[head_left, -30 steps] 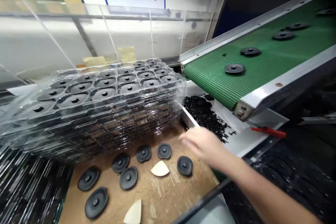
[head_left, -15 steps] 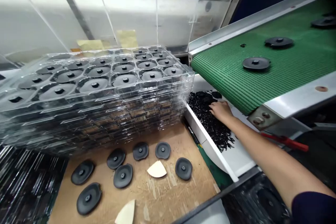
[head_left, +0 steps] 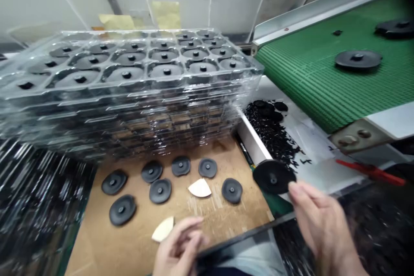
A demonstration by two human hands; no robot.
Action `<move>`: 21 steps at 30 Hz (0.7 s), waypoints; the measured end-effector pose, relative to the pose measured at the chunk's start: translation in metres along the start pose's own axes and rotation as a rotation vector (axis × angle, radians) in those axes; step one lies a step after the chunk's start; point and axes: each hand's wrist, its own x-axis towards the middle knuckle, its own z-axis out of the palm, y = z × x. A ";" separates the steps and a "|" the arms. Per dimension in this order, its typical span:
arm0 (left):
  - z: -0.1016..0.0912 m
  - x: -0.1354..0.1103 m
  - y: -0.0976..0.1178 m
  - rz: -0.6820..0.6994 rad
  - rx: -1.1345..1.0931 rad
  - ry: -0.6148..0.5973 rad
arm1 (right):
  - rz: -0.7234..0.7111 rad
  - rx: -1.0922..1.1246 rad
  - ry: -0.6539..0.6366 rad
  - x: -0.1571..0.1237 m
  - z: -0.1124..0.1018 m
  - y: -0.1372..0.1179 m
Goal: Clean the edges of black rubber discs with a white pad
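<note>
My right hand (head_left: 321, 220) pinches a black rounded disc (head_left: 274, 177) by its edge. The disc is held up over the front end of the white bin, its small central stub facing me. Low in the view, my left hand (head_left: 181, 248) hovers over the front of the brown board (head_left: 239, 228), fingers loosely curled and apart, with nothing visible in them. Close to it lies a cream wedge-shaped piece (head_left: 163, 229). A second cream wedge (head_left: 199, 188) and several similar black discs (head_left: 161, 190) are spread over the board.
Stacked clear plastic trays (head_left: 129, 90) full of discs stand behind the board. The white bin (head_left: 255, 136) holds black scraps (head_left: 274, 133) and a few discs. A green conveyor belt (head_left: 310, 69) carrying discs rises at right, near a red-handled tool (head_left: 370, 171).
My right hand has come out of the bin towards me, now holding a black disc. My left hand has entered at the bottom. The view has shifted; fewer discs show on the belt.
</note>
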 end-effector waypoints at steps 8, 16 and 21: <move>-0.008 -0.011 0.015 0.018 -0.532 -0.280 | 0.520 0.676 -0.654 -0.056 0.094 -0.042; -0.073 -0.043 -0.002 0.038 -0.717 -0.033 | 0.276 0.437 -0.836 -0.084 0.146 -0.064; -0.104 -0.051 -0.010 -0.010 -0.834 0.143 | -0.020 0.035 -0.578 -0.078 0.170 -0.025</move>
